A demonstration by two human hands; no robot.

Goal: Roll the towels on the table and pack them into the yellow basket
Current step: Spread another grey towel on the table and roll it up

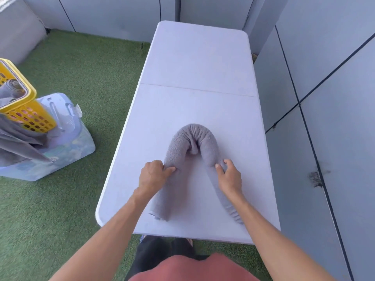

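A grey towel (193, 138), rolled into a long tube, lies bent in an upside-down U on the near half of the white table (194, 63). My left hand (153, 173) grips its left leg with curled fingers. My right hand (228, 175) pinches its right leg. Both ends of the tube point toward the table's near edge. The yellow basket (30, 118) stands at the far left on a container, with a rolled grey towel (12, 88) inside it.
A translucent blue plastic container (69, 138) sits on the green turf under the basket, with grey towels (18, 145) draped over its side. Grey panel walls (324, 98) run close along the table's right side and behind it.
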